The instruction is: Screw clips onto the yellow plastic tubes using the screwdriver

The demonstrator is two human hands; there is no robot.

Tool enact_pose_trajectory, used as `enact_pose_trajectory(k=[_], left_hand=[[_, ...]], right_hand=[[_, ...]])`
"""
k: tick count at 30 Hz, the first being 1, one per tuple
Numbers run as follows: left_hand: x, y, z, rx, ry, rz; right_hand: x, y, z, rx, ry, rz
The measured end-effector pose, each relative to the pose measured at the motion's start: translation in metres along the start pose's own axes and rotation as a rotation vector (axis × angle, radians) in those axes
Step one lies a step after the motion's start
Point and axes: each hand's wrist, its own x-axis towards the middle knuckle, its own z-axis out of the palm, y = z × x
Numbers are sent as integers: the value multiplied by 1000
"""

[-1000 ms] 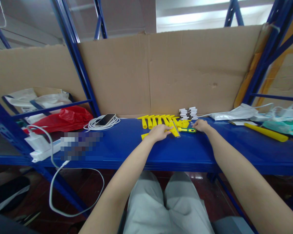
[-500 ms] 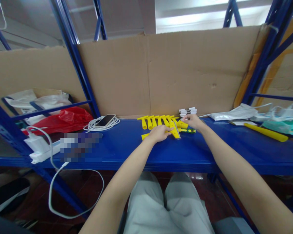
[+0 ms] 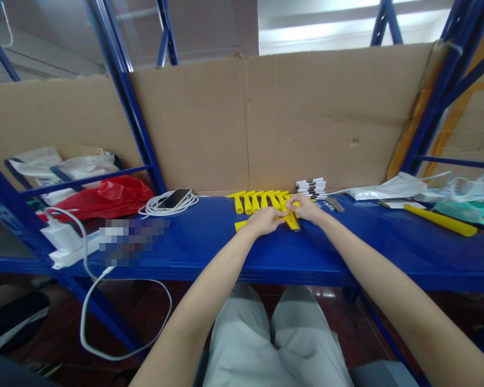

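Observation:
My left hand [image 3: 262,221] is closed around the handle of a yellow scraper [image 3: 292,221], whose wide head with a metal edge points to the right. Its handle end [image 3: 239,225] sticks out left of the hand. At the scraper's head, my right hand [image 3: 305,208] has its fingers pinched together. Whatever those fingertips hold is too small or hidden to make out. Just behind both hands, several more yellow scrapers [image 3: 248,204] lie side by side in a row. Small white boxes [image 3: 311,188] are stacked behind my right hand.
A flat grey metal piece [image 3: 334,205] lies right of the boxes. A phone [image 3: 175,199] rests on a coiled white cable at left, beyond a power strip [image 3: 70,255]. To the right are a long yellow piece [image 3: 441,219] and plastic packaging [image 3: 387,186]. Cardboard [image 3: 298,118] stands behind the blue shelf [image 3: 201,242].
My right hand has moved left and nearer, from beside the white boxes to the scraper's head. It now covers the yellow-green handle seen earlier. My left hand keeps its hold.

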Motion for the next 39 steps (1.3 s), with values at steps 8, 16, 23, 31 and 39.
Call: enact_pose_trajectory(k=[8,16,23,31,39], left_hand=[[0,-1,0,20,-4,1],[0,0,0,22,12,-6],[1,0,0,19,5,-15],[-2,2,-2,17,15,6],[3,-1,-1,-30,85,-85]], right_hand=[[2,-4,3,-135,-17,76],[0,-4,15,-142,65,165],[1,1,24,8,161,151],[1,-7,21,244,139,260],[-1,-20,2,626,104,451]])
